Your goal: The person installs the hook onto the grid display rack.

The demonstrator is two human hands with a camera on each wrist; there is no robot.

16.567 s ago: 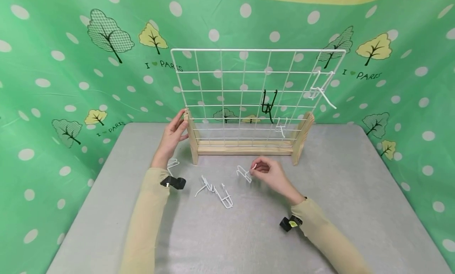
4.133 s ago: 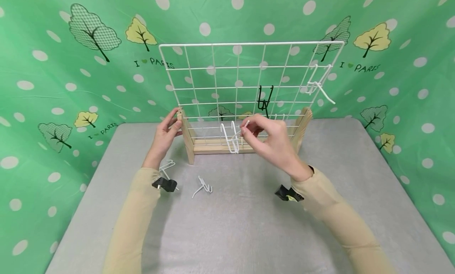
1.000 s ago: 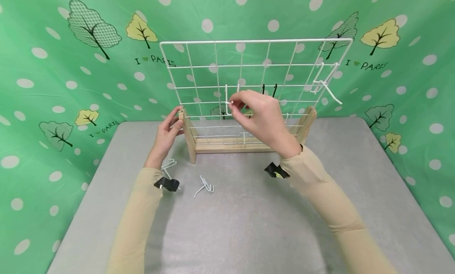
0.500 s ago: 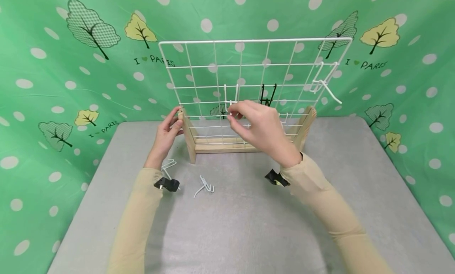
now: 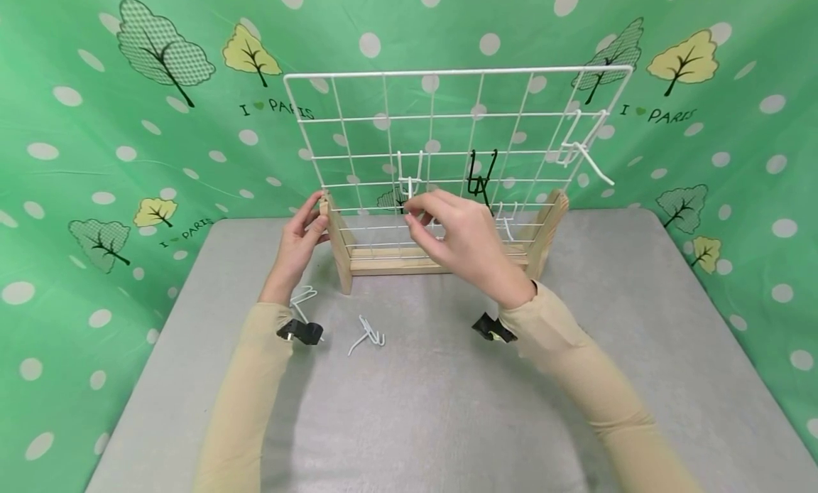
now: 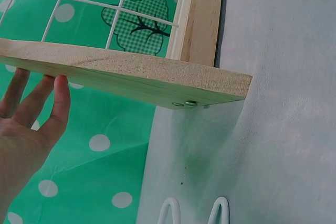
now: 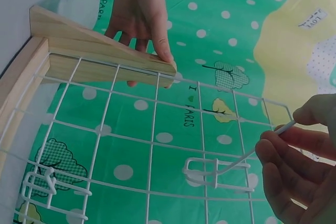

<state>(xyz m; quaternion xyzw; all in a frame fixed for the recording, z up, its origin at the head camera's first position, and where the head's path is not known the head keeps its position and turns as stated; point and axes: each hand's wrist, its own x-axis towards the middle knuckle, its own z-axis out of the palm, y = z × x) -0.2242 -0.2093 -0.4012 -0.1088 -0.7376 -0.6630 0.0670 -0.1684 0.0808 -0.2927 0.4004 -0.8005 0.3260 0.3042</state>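
A white wire grid panel [image 5: 432,115] stands upright in a wooden stand [image 5: 402,266]. My left hand [image 5: 302,239] holds the stand's left upright [image 7: 105,51], thumb on one side and fingers on the other. With thumb and fingertips my right hand [image 5: 463,241] pinches the prong end of a white wire hook [image 7: 216,172]. That hook's two bent arms hang over a horizontal wire left of the panel's middle. A black hook [image 5: 478,184] hangs to its right. One white hook [image 5: 578,148] hangs at the upper right, and a smaller white hook [image 5: 508,223] lower down.
Two white hooks lie on the grey table [image 5: 396,422]: one loose hook [image 5: 367,335] in front of the stand, another hook [image 5: 303,301] partly behind the left wrist's black camera [image 5: 300,331]. A green dotted cloth [image 5: 383,24] hangs behind.
Since the earliest frame, another hook has left the table. The pinched hook rose from before the lower wires onto the grid; lately it shifts slightly left, the right hand slightly down.
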